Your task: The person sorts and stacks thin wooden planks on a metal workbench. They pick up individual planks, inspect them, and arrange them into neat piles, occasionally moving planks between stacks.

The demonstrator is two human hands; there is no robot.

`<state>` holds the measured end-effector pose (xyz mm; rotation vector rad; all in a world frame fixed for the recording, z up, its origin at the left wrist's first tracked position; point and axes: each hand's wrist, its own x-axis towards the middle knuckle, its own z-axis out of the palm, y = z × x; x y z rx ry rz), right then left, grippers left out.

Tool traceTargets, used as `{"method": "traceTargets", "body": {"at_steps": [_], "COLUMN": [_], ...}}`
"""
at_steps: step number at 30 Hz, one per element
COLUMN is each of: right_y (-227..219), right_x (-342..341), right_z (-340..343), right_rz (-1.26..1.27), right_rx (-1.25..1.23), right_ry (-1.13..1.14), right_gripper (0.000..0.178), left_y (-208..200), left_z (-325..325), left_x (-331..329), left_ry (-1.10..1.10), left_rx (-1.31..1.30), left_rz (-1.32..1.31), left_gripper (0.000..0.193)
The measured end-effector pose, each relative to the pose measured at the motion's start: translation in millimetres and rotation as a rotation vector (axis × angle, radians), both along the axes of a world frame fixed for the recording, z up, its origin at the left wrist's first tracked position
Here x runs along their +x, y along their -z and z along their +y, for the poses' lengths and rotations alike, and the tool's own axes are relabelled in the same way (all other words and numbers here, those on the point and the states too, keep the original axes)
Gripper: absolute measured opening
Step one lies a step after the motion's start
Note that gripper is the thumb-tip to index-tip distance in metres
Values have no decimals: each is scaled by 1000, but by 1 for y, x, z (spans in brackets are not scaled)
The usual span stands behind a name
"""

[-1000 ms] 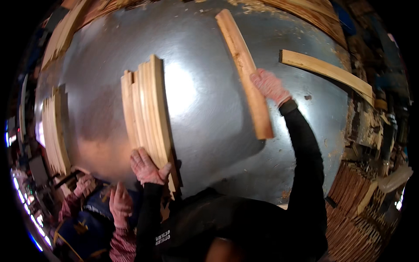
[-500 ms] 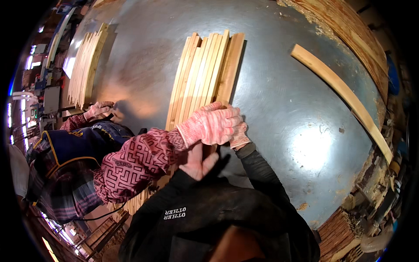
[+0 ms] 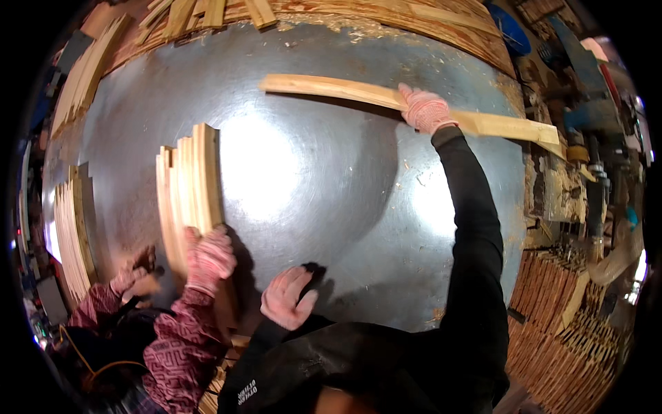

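Note:
My right hand (image 3: 425,110), in a pink-and-white knit glove, reaches to the far right and grips a long pale wooden board (image 3: 331,87) near its middle. The board lies across the far side of the grey metal table (image 3: 331,200). Near the table's front edge, my gloved left hand (image 3: 288,298) holds nothing, its fingers bent and thumb apart. To its left lies a bundle of wooden strips (image 3: 185,183), with a co-worker's gloved hand (image 3: 209,257) on its near part.
A second bundle of strips (image 3: 72,228) lies at the far left, near the co-worker's other hand (image 3: 131,277). Loose boards (image 3: 181,17) rest along the back. Stacked wood pieces (image 3: 552,303) and machinery (image 3: 596,186) stand at the right. Wood chips cover the table's far edge.
My right hand has left the strip bundle and taken hold of the long board. My left hand is clear of the co-worker's arm. The view has turned right.

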<state>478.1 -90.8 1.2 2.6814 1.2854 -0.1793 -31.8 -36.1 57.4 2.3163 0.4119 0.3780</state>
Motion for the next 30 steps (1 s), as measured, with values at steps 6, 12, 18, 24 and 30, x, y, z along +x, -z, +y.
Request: {"method": "traceTargets", "body": {"at_steps": [6,12,18,24,30], "right_y": [-16,-29,-9,-16,41], "right_x": [-145,-62,-25,-101,-126], "right_z": [21,-53,-80,3,24], "right_rz": [1131,-263,75,742,1105], "right_rx": [326,-1,-121,94,409], "right_ry": [33,-397,-349,55,302], "right_gripper": [60,90,60,51,52], "left_y": [64,76,103,79,70], "left_z": [21,47,40,33,12], "left_x": [77,60,28,39,33], "left_ry": [-313,-411,-438,-135,-96], "left_rx": [-1593,-1797,-1463,-2368,-2507], "left_rz": [51,84,171,-380,-430], "left_gripper": [58,37,24,83,75]}}
